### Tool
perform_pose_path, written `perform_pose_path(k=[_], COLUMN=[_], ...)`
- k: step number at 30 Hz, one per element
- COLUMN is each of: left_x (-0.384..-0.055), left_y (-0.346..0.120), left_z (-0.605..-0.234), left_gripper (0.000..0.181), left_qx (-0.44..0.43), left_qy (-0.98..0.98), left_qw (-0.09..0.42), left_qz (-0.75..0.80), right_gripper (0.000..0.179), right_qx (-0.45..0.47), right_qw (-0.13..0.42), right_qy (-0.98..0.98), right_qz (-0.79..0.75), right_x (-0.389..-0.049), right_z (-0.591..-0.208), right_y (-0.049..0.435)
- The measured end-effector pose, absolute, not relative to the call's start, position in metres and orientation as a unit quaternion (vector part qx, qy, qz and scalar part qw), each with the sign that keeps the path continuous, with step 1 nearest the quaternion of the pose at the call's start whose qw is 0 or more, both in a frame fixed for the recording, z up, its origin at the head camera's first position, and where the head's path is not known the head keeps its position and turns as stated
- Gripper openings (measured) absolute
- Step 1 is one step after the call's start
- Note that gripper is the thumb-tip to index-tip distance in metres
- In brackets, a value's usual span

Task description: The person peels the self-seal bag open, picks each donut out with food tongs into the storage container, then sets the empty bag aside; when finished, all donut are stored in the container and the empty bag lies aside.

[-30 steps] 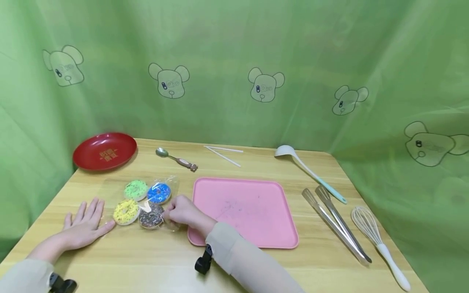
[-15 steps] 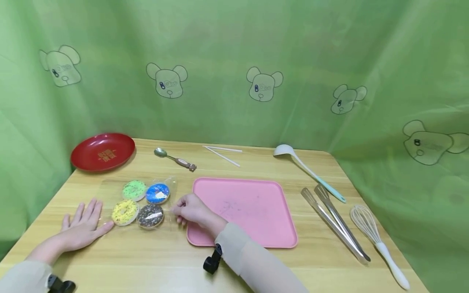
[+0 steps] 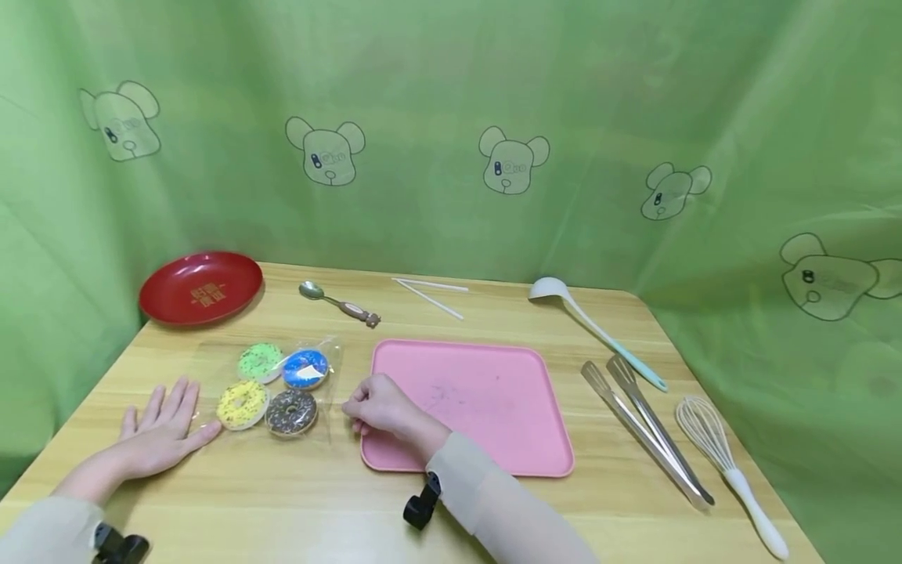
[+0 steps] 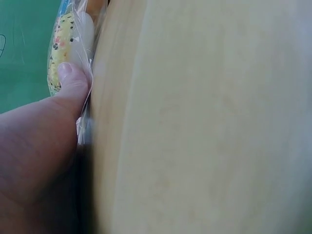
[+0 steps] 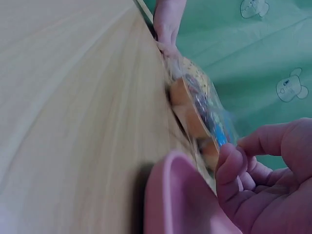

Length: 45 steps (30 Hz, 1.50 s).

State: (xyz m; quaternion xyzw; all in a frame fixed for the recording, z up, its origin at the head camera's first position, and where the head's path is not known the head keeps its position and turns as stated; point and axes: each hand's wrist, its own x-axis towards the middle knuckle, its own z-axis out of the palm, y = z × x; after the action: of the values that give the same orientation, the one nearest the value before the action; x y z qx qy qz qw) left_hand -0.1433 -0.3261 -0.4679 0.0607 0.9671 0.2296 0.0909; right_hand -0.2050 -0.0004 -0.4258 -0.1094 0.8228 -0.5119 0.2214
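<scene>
A clear plastic bag point(image 3: 278, 387) lies flat on the table, holding toy-like sprinkled doughnuts: green point(image 3: 260, 362), blue point(image 3: 305, 368), yellow point(image 3: 243, 404) and dark brown point(image 3: 292, 412). My left hand point(image 3: 160, 431) rests palm down with fingers spread, its thumb on the bag's left side by the yellow doughnut. In the left wrist view, that thumb point(image 4: 73, 80) touches the bag. My right hand point(image 3: 384, 407) hovers over the pink tray's left edge, just right of the bag. Its fingers are curled, thumb and forefinger together point(image 5: 239, 151); nothing shows between them.
The pink tray point(image 3: 486, 407) lies right of the bag. Behind are a red plate point(image 3: 200, 290), a spoon point(image 3: 338, 303) and two white sticks point(image 3: 431, 291). A ladle point(image 3: 595, 329), metal tongs point(image 3: 648, 431) and a whisk point(image 3: 729, 470) lie on the right. A green curtain encloses the table.
My right hand has moved away from the bag's right edge, rightward to the tray's left edge. The bag lies flatter beside the dark doughnut. My left hand has stayed put.
</scene>
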Motion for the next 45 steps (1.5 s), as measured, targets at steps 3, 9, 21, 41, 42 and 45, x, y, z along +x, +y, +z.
perform_pose_path(k=[3,9,21,41,42,45], left_x=[-0.144,-0.144,-0.145,-0.143,-0.143,-0.143], left_y=[-0.328,-0.328,-0.329,-0.327,-0.327,-0.327], left_z=[-0.467,-0.467,-0.476,-0.470,-0.469,-0.469], left_gripper=[0.088,0.088,0.088,0.089,0.089,0.089], left_qx=[0.061,0.061,0.059,0.058,0.061,0.059], left_qy=[0.968,0.968,0.969,0.970,0.969,0.969], left_qw=[0.089,0.091,0.074,0.081,0.080,0.085], left_qz=[0.227,0.226,0.227,0.224,0.226,0.224], right_gripper=[0.010,0.029,0.021,0.008,0.010,0.018], right_qx=[-0.109,-0.111,-0.075,-0.148,-0.148,-0.145], right_qw=[0.217,0.211,0.182,0.214,0.208,0.190], right_qy=[0.817,0.841,0.839,0.832,0.839,0.860], right_qz=[-0.523,-0.486,-0.507,-0.489,-0.480,-0.450], right_x=[-0.206,-0.206,-0.211,-0.229,-0.232,-0.237], right_z=[-0.426,-0.423,-0.429,-0.415,-0.413,-0.410], right_y=[-0.001,-0.020,-0.020,0.008,0.005,-0.009])
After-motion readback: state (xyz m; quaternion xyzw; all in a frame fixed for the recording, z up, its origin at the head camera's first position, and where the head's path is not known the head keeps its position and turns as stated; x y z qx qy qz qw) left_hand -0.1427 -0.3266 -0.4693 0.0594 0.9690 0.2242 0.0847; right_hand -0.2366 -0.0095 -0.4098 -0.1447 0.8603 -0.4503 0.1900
